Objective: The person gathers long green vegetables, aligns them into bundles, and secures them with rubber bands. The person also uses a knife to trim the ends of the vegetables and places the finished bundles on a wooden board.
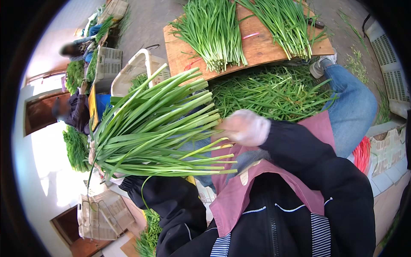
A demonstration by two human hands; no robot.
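Note:
A large bunch of garlic chives [157, 128] spreads in front of me, pale stem ends towards the right. My left hand [93, 154] grips it near the leafy end, mostly hidden behind the leaves. Beside the stem ends is my right hand [244, 127], gloved and blurred; its fingers are near the cut ends, and whether they pinch a stem cannot be told. Ahead, on a wooden board [257, 41], lie a left pile of chives [215, 35] and a right pile of chives [285, 29]. A dark-handled knife [316, 23] lies by the right pile.
Loose leaves [266, 93] heap below the board. A white plastic basket [147, 61] stands left of it, another crate [388, 64] at the far right. Pink ties [362, 154] hang by my right side. Two people [77, 106] work with greens at the left. An overturned crate [104, 215] is lower left.

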